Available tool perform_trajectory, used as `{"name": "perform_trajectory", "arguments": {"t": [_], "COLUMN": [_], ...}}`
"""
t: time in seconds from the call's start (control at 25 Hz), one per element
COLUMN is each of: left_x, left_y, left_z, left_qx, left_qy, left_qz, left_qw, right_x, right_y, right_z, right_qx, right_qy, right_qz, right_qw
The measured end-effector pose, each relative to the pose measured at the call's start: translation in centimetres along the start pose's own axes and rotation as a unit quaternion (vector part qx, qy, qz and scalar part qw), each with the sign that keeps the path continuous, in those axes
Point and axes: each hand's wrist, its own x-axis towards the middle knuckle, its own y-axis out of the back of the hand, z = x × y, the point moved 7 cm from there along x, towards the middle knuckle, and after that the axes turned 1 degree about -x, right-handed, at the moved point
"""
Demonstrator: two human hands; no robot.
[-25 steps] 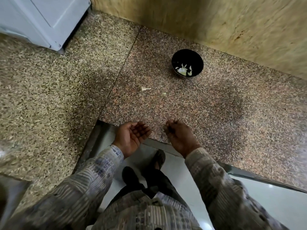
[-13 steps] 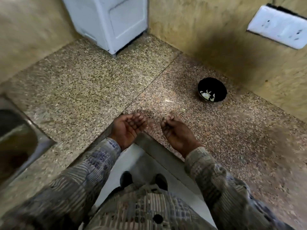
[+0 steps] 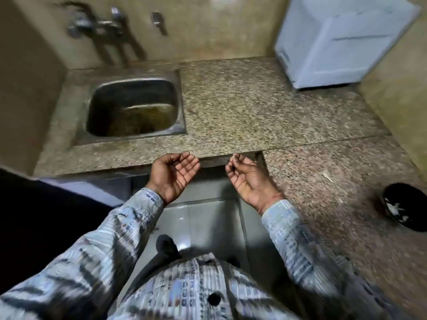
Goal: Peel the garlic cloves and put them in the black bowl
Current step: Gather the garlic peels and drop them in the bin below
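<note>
- Since a moment ago the person has turned toward the sink [image 3: 131, 107], so the black bowl [image 3: 411, 195] now sits far off at the right edge of the view, on the worktop [image 3: 242, 107].
- White garlic [image 3: 395, 207] bits lie inside the bowl.
- The left hand [image 3: 174, 174] is palm up with its fingers [image 3: 188, 161] apart and holds nothing.
- The right hand [image 3: 248, 179] has its fingers [image 3: 233, 169] curled in. They may pinch a tiny pale bit, but it is too blurry to tell.
- Both hands hang past the worktop edge, over the floor [image 3: 208, 222]. Anything small let go here would likely fall down there.
- The sink looks to hold dirty water. A clove dropped in it would be spoiled.
- A scrap of peel [image 3: 327, 175] lies near the bowl. A swinging sleeve could bump the bowl.
</note>
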Motion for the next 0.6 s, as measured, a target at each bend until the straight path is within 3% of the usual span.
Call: {"name": "perform_trajectory", "arguments": {"t": [0.28, 0.44, 0.6], "left_x": [-6.2, -7.8, -6.7], "left_y": [14.8, 23.7, 33.7], "left_z": [13.1, 19.3, 23.2], "left_qx": [-0.126, -0.153, -0.163], "left_qy": [-0.125, -0.145, -0.143], "left_qz": [0.082, 0.132, 0.197], "left_qw": [0.981, 0.969, 0.956], "right_x": [4.2, 6.4, 9.9], "right_y": [-15.2, -23.1, -26.5], "right_z": [14.3, 25.2, 36.9], "right_qx": [-0.117, -0.182, -0.266], "right_qy": [-0.125, -0.183, -0.252], "right_qz": [-0.114, -0.145, -0.174], "right_qw": [0.979, 0.955, 0.914]}}
